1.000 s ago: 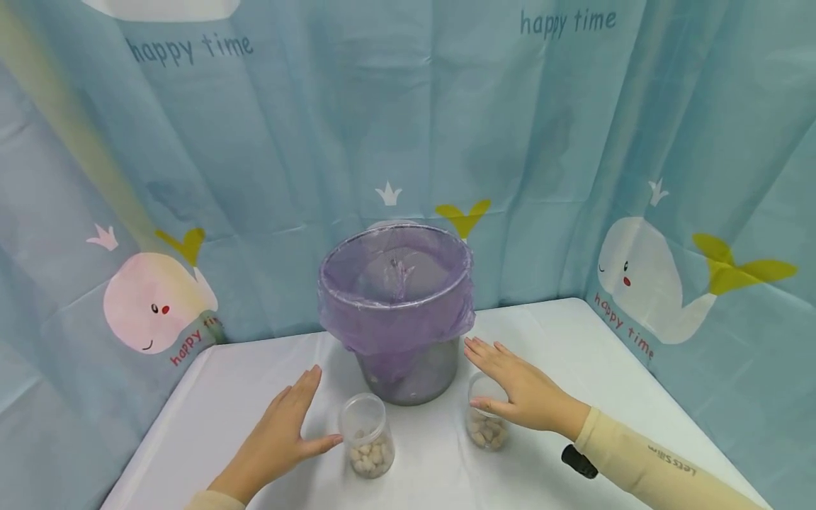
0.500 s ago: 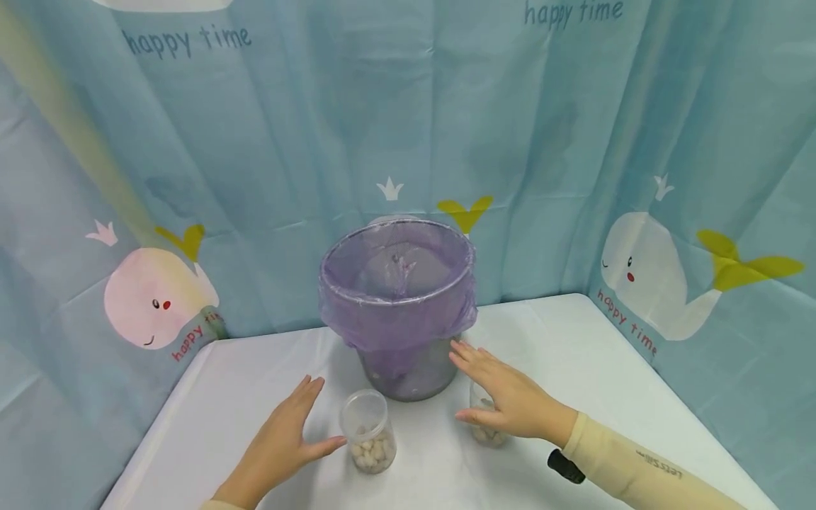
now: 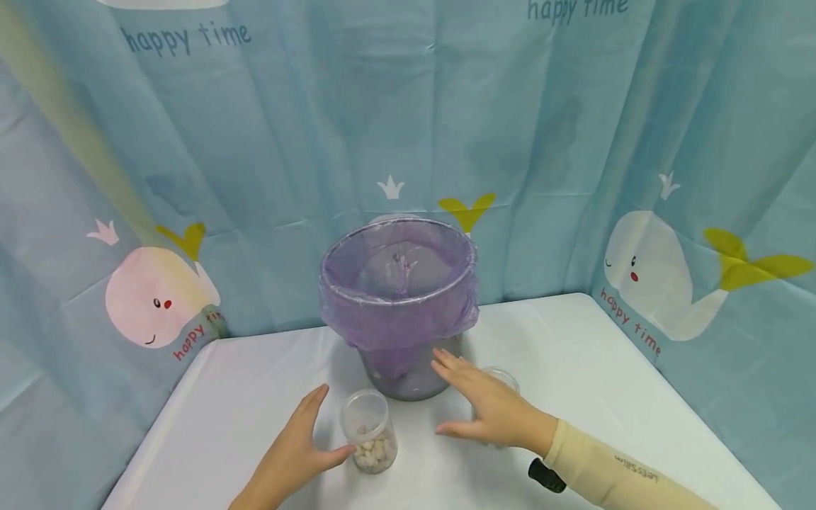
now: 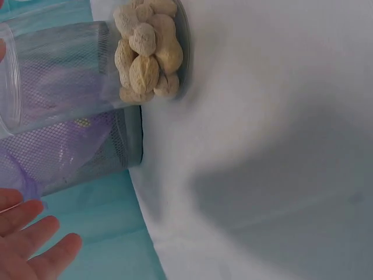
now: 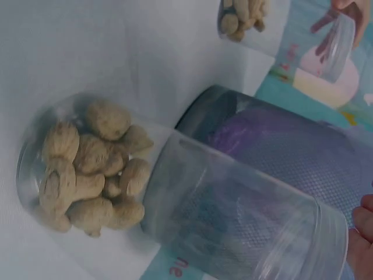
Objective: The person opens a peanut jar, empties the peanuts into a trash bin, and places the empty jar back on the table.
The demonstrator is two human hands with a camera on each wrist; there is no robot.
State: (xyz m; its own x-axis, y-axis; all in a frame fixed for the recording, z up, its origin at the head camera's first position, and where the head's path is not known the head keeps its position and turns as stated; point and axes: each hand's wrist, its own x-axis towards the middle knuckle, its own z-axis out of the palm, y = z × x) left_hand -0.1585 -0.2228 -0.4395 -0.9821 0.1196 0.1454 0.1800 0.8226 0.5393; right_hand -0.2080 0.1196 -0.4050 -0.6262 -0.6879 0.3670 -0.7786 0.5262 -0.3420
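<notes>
Two clear plastic jars stand upright on the white table, unshelled peanuts in the bottom of each. By the left jar (image 3: 368,421) is my left hand (image 3: 287,453), fingers extended and thumb overlapping the jar's side in the head view. The left wrist view shows its peanuts (image 4: 145,58) and the fingertips (image 4: 55,248) spread apart. My right hand (image 3: 500,411) has straight fingers and a thumb held away from them, and covers most of the right jar (image 3: 503,375) in the head view. Peanuts (image 5: 87,169) fill that jar's lower part in the right wrist view.
A mesh waste bin (image 3: 408,379) lined with a purple bag (image 3: 395,326) stands behind the jars. The white cloth-covered table (image 3: 242,397) ends at a blue curtain (image 3: 287,156) printed with whales. A black piece (image 3: 546,474) sits at the right sleeve.
My right hand has moved left in front of the right jar, hiding more of it. My left hand has shifted slightly right, its thumb now over the left jar's side. The jars have stayed put.
</notes>
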